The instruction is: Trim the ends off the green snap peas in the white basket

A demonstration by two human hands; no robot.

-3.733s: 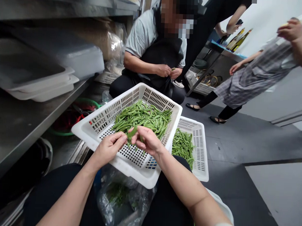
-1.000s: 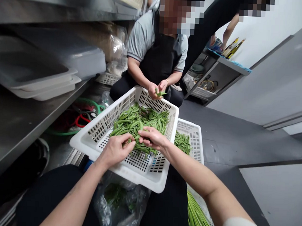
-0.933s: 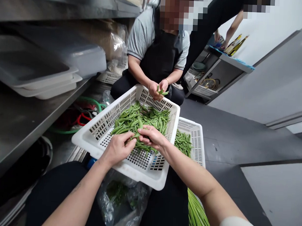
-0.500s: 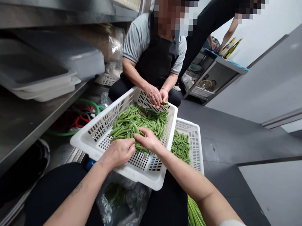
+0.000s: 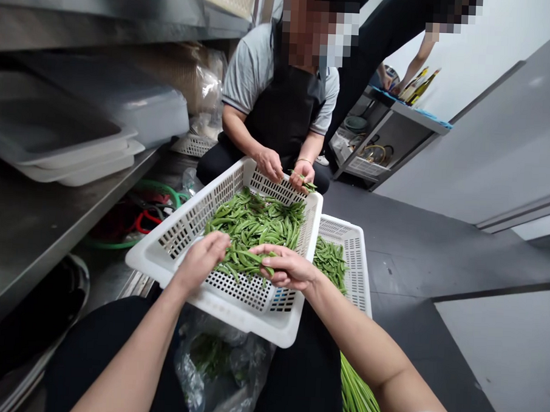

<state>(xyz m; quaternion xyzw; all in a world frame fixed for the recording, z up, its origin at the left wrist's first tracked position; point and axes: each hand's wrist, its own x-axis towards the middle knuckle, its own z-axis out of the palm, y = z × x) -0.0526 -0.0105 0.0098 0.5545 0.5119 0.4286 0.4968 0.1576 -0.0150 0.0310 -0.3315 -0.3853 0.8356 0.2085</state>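
In the head view, holds a few pea pods [image 5: 255,260] in a loosely curled right hand [image 5: 290,268], between thumb and fingers, above a white perforated crate [image 5: 150,258] and its green heap of more pods [image 5: 255,222]. Poises the left hand [image 5: 203,260] just apart, over the crate's near left side, with bent fingers; cannot tell, for blur, whether pinching anything. Faces a person [image 5: 286,106] across the far rim. Likely best done by gripping the pods gently, leaving their tips exposed to the left hand, handling one at a time, and working low over the crate to catch drops.
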